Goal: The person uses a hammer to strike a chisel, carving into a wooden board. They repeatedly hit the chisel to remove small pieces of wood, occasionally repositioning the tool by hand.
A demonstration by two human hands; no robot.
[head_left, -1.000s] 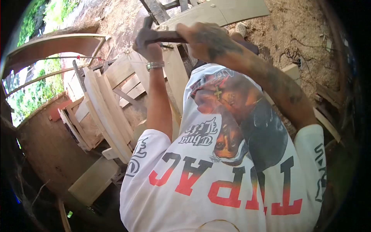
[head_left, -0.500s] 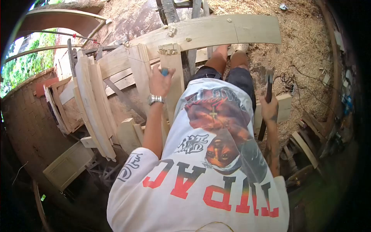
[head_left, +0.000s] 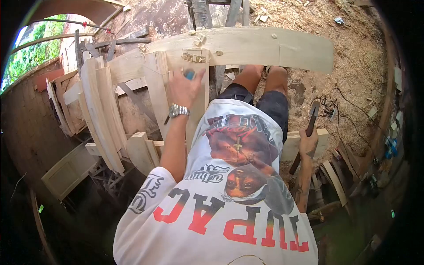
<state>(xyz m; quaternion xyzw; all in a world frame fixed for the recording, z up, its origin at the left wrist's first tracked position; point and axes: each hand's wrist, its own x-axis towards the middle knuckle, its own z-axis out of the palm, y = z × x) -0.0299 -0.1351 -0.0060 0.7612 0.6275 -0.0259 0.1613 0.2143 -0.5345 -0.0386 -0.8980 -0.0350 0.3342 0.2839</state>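
Observation:
My left hand [head_left: 184,90], with a metal watch at the wrist, is closed around a chisel with a blue handle [head_left: 189,74]. What looks like its dark blade shows below the hand, beside the wrist; the rest is hidden. Just beyond lies a notch [head_left: 194,55] cut in the end of a pale board [head_left: 201,95], with wood chips in it. At my right side, my right hand [head_left: 308,143] grips a dark-handled hammer [head_left: 312,118] around the shaft, its head pointing up and away from the boards.
A long curved plank [head_left: 247,46] lies across the far side, with small wood offcuts [head_left: 199,39] on it. Several boards [head_left: 106,110] stand stacked at left. Shavings [head_left: 349,84] cover the ground, with black cables [head_left: 338,104] at right. A panel [head_left: 70,170] leans lower left.
The view has shifted slightly, so the boards sit lower in the frame. My left hand has turned and its fingers look looser round the chisel. The hammer has tilted and moved a little.

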